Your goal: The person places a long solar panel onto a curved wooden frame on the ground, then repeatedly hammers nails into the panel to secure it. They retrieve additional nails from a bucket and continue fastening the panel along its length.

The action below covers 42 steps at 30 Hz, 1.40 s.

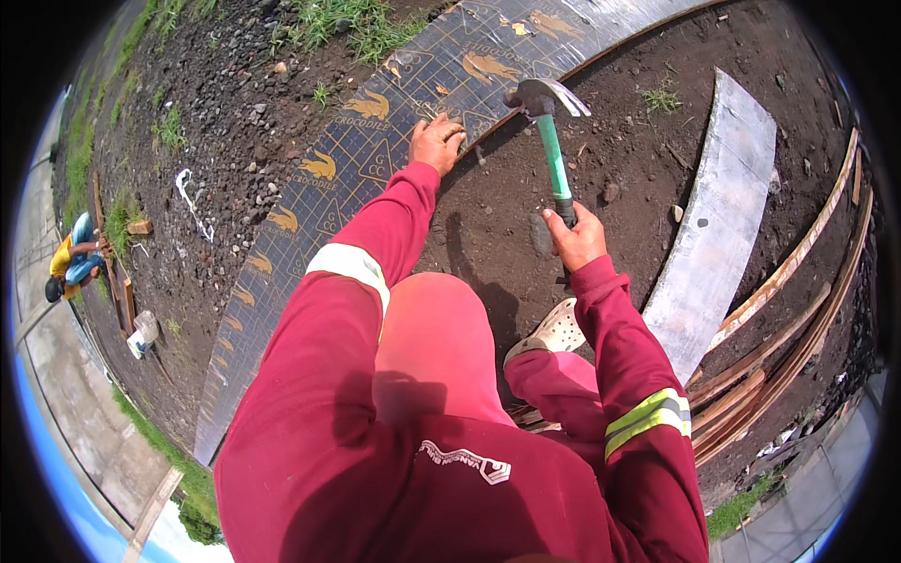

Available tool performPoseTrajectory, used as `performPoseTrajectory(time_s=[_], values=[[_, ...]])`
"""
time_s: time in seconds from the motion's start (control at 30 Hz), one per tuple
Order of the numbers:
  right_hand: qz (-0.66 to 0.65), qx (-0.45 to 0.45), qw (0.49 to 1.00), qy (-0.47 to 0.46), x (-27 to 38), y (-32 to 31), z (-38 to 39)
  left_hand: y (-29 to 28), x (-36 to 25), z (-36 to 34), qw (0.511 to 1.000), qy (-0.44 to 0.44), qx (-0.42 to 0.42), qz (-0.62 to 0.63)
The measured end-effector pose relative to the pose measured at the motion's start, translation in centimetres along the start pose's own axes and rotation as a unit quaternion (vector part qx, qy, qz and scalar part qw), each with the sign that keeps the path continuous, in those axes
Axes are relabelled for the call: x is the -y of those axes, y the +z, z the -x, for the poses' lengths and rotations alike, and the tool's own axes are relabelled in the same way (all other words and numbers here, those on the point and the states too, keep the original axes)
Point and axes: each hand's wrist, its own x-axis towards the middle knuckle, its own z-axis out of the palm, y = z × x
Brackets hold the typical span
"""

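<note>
1. Head view, 12 o'clock: the left hand (438, 144) lies at the near edge of a dark patterned panel (399, 103), fingers curled; I cannot tell whether they pinch anything.
2. Head view, between 2 and 3 o'clock: the right hand (577, 236) has its fingers wrapped around the dark grip of a green-handled claw hammer (554, 159).
3. The hammer's head sits between 11 and 12 o'clock from those gripping fingers and near 2 o'clock from the left hand, claw toward 3.
4. The panel runs from 8 to 1 o'clock.
5. A grey plank (718, 206) lies at 3 o'clock from the right hand, wooden strips (784, 352) at 4.
</note>
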Motion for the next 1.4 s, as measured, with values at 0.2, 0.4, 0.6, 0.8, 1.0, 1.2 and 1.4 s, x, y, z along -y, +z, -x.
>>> performPoseTrajectory(time_s=[0.2, 0.4, 0.6, 0.8, 1.0, 1.2, 1.4], values=[[0.043, -0.007, 0.999, 0.009, 0.0, 1.9, 0.8, 1.4, 0.6, 0.7, 0.998, -0.009, -0.035, 0.045], [0.131, -0.012, 0.991, -0.030, 1.3, 3.1, 1.8, 1.9, -0.1, 0.8, 0.995, -0.011, -0.081, 0.059], [0.176, -0.019, 0.984, -0.037, 1.1, 4.5, 1.6, 2.5, 0.1, 1.3, 0.992, 0.011, -0.115, 0.048], [0.243, -0.015, 0.969, -0.034, 0.4, 5.1, 0.4, 2.3, -0.1, 1.4, 0.991, 0.028, -0.125, 0.041], [0.240, -0.023, 0.970, -0.025, 0.1, 5.5, 0.4, 2.3, 0.1, 1.6, 0.994, 0.036, -0.108, 0.004], [0.302, -0.057, 0.952, -0.010, 0.3, 5.8, -0.2, 2.0, -0.3, 1.3, 0.994, 0.029, -0.106, 0.019], [0.240, -0.065, 0.966, -0.066, 0.6, 3.9, 0.7, -0.1, -0.4, 1.0, 0.995, 0.015, -0.036, -0.087]])
